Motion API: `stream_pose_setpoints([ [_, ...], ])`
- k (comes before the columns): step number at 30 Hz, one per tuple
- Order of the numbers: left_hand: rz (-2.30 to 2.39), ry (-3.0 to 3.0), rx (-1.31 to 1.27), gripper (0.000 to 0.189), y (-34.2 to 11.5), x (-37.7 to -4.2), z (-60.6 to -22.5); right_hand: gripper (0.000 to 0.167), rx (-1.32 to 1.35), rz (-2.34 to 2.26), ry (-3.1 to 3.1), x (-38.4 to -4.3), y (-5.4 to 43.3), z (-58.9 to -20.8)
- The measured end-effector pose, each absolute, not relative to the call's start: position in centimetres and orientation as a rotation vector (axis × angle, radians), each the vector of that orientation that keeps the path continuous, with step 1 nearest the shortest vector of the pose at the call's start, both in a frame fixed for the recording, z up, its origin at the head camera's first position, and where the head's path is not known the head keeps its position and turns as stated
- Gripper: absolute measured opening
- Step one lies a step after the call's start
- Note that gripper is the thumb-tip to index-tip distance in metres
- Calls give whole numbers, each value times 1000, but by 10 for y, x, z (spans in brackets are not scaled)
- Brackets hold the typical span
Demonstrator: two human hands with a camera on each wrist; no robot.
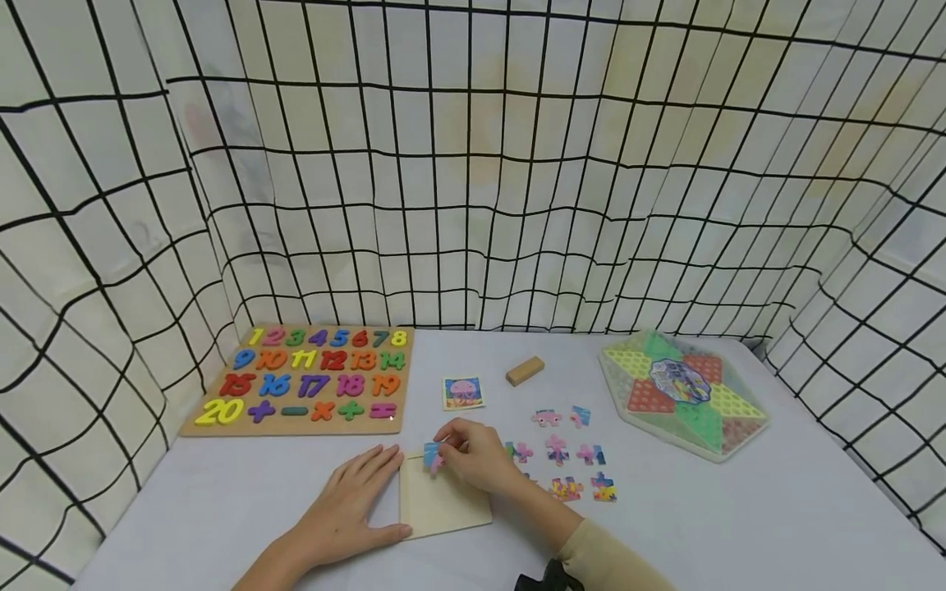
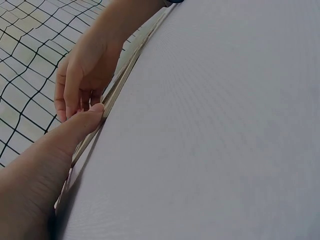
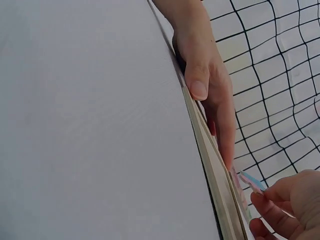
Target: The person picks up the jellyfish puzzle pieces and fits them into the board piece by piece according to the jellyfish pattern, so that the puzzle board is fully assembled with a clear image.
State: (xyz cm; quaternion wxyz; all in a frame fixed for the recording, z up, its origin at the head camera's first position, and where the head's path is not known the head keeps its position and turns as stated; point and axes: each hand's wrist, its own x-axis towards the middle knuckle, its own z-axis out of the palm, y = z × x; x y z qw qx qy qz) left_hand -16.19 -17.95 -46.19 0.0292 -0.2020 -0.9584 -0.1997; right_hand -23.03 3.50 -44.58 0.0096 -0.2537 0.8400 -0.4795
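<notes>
One left hand (image 1: 351, 510) lies with straight fingers toward one o'clock, its thumb touching the wooden tray (image 1: 449, 513) at seven. Over the tray's eleven o'clock edge, a puzzle piece (image 1: 430, 456) is pinched by the right hand (image 1: 479, 458), its forearm from five, partly hiding loose pieces (image 1: 566, 490) rightward, toward four.

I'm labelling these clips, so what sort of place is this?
Likely a staged tabletop play area: black grid netting behind a white tabletop, with a number puzzle board and loose jigsaw pieces.
</notes>
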Motion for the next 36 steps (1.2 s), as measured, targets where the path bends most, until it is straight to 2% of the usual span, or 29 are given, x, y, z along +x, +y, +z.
stream_pose_setpoints([
  [18, -612, -2892, -693, 100, -177, -165, -459, 3, -839, -1310, 2767, -230, 19, -448],
  [36, -632, -2944, -662, 101, -180, -162, -462, 9, -902, -1154, 2881, -226, 16, -452],
])
